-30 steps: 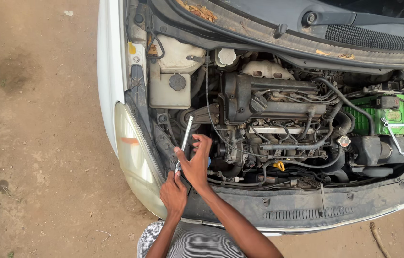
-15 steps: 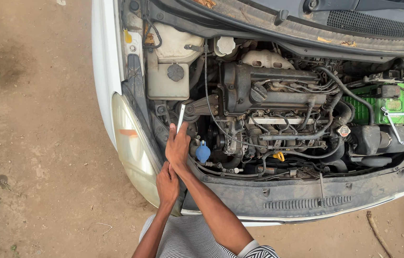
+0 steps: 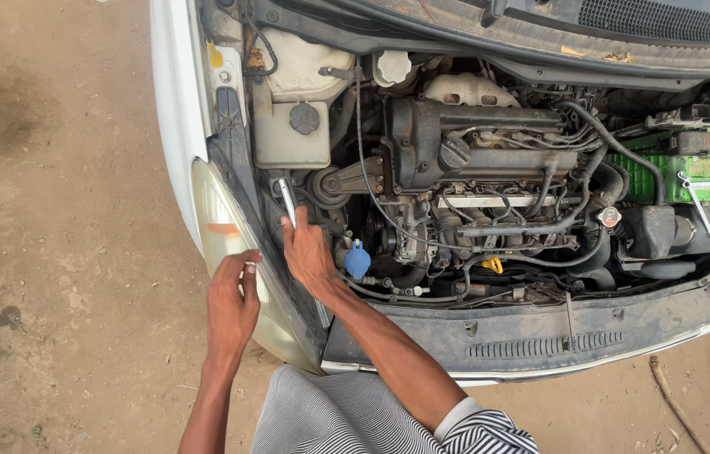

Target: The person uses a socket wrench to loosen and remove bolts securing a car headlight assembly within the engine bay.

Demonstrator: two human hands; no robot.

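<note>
Gripping a silver wrench (image 3: 288, 197) low on its shaft, the right hand (image 3: 309, 252) sits closed around it at the front left corner of the open engine bay, just beside a blue cap (image 3: 357, 259); the wrench stands nearly upright below the pale fluid tank (image 3: 288, 126). Over the headlight (image 3: 220, 231), the left hand (image 3: 233, 303) hangs with fingers curled loosely and pinches something small and pale at its fingertips. A green battery (image 3: 678, 168) sits well apart, at the far side of the bay
</note>
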